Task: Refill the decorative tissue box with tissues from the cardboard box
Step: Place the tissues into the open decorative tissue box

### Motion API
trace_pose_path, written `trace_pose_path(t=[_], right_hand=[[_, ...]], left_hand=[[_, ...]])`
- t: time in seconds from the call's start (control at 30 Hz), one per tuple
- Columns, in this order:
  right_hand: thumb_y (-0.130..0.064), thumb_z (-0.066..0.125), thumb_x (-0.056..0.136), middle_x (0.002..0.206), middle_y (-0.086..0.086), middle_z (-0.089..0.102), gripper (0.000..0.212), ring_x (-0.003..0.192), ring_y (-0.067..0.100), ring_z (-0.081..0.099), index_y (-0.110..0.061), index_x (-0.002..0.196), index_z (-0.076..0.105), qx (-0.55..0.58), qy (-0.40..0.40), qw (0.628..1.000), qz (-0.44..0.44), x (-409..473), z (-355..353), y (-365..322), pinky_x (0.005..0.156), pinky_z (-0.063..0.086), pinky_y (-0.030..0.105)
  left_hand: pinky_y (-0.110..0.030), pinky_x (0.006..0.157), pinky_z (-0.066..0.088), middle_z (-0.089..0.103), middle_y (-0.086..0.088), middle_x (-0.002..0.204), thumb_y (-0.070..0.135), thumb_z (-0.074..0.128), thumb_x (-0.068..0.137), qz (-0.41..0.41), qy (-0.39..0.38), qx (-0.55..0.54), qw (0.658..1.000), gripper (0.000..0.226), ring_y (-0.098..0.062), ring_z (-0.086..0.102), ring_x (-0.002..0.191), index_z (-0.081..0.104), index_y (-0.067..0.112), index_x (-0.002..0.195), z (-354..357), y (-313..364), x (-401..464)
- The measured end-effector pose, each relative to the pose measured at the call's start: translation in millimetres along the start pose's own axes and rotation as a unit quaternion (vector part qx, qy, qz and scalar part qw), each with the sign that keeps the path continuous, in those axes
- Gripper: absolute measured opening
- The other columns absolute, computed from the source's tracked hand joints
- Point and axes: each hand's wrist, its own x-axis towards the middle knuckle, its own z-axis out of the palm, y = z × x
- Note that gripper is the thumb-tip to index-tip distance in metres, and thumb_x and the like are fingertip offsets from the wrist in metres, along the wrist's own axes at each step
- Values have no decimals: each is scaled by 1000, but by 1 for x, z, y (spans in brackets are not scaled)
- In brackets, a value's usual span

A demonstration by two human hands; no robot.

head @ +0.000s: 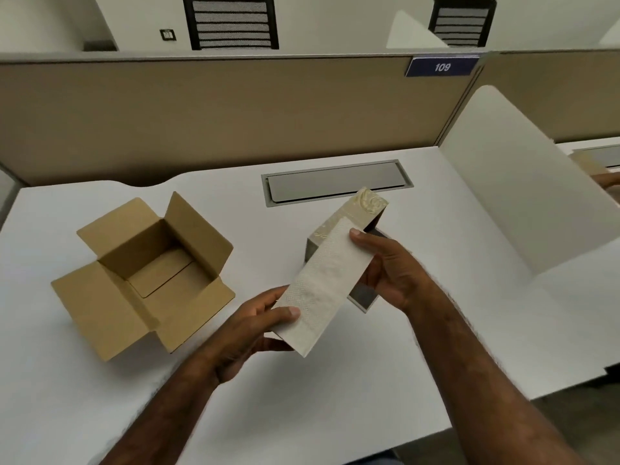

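Observation:
A long white stack of tissues (pixel 323 285) is held slantwise above the desk, gripped at both ends. My left hand (pixel 250 325) pinches its near end, thumb on top. My right hand (pixel 391 266) holds its far side, thumb on the upper edge. Just behind and partly under the stack sits the decorative tissue box (pixel 364 206), cream and gold with a swirl pattern; grey parts of it show below the stack. To the left, the brown cardboard box (pixel 147 273) stands with all flaps open, and its inside looks bare down to the bottom flaps.
The white desk (pixel 335 391) has a grey cable hatch (pixel 335 182) at the back. A tan partition wall (pixel 235 115) with a blue "109" sign (pixel 442 66) closes the rear, and a white divider panel (pixel 523 182) rises on the right.

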Motion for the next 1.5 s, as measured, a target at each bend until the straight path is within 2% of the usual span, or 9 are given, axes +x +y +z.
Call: trace_pose_path(t=[0.2,0.27,0.37,0.67,0.77,0.87,1.2,1.4,1.5], right_hand=[[-31,87,79,136,16,77,60,128,36,72,-10,133,75,-82,15,996,24,24,-69,-10,105,61,50],[-33,86,78,129,12,80,53,125,35,72,-13,127,79,-100,14,995,27,36,-91,-15,110,58,54],[-26,83,89,112,5,83,30,112,28,73,-16,118,82,-135,14,990,33,53,-119,-21,100,61,48],[-27,80,95,120,10,81,29,119,31,73,-16,122,79,-202,-1,977,62,126,-179,-41,94,61,42],[-28,81,94,127,12,80,32,122,29,74,-15,124,79,-222,-17,973,64,149,-189,-46,91,62,37],[-27,78,97,127,13,80,30,109,20,77,-14,124,78,-240,-44,968,65,169,-192,-50,89,63,33],[-35,87,88,123,7,83,43,120,31,76,-15,125,77,-284,-64,954,76,210,-199,-39,111,58,53],[-36,84,93,116,-1,78,36,106,19,74,-18,121,71,-333,-60,939,51,206,-197,-42,86,60,32],[-39,84,93,117,-3,77,40,106,17,73,-19,125,71,-354,-55,933,38,203,-196,-41,87,58,31]], left_hand=[[-37,85,61,76,-2,125,26,65,97,-39,38,-40,998,36,-27,72,114,66,30,133,41,-10,38],[-35,83,60,77,-3,124,26,66,97,-50,56,-53,996,34,-25,72,109,67,29,131,55,-12,56],[-37,83,59,76,-6,125,30,66,97,-73,77,-73,992,35,-27,71,112,67,28,132,75,-19,85],[-43,90,59,70,-9,130,31,70,94,-120,139,-146,972,40,-32,65,119,63,25,132,130,-29,165],[-46,96,58,68,-11,131,30,73,92,-128,176,-178,960,44,-33,64,120,63,24,134,143,-32,183],[-44,88,58,69,-10,129,29,72,92,-125,217,-202,947,44,-30,65,116,63,22,134,152,-31,196],[-49,92,57,75,-6,106,35,66,97,-121,291,-260,913,24,-27,69,101,70,22,117,162,-27,213],[-44,88,59,74,-7,111,35,69,96,-122,309,-239,912,23,-27,69,106,69,24,115,164,-27,217],[-43,86,59,73,-8,116,35,71,94,-126,322,-219,913,29,-28,68,110,67,23,121,164,-28,217]])
